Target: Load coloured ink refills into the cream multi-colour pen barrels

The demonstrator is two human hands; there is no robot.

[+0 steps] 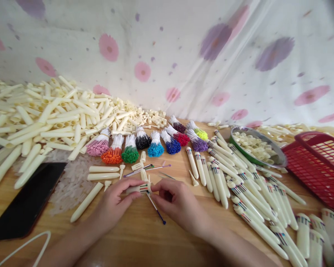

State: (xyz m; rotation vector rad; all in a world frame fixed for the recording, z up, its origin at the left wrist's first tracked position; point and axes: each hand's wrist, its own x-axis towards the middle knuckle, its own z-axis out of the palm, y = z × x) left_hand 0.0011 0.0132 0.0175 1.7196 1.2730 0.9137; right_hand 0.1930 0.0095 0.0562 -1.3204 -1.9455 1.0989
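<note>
the cream pen barrel [136,189] could twist or slip if the narrow pinch on its smooth side loosened; a careless wrist could knock the blue-tipped refill [157,212] below. it lies crosswise, well in from the bench's [144,246] back edge, left hand [117,198] pinching one end, right hand's [180,203] fingertips at the other, their hold unclear.

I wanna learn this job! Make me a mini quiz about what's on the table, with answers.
1. What does the left hand hold?
a) the bowl
b) the pen part
c) the cable
2. True or false: the phone lies left of that hand in the picture.
3. What colour are the tips of the leftmost bundle?

Key: 1. b; 2. true; 3. pink.
</note>
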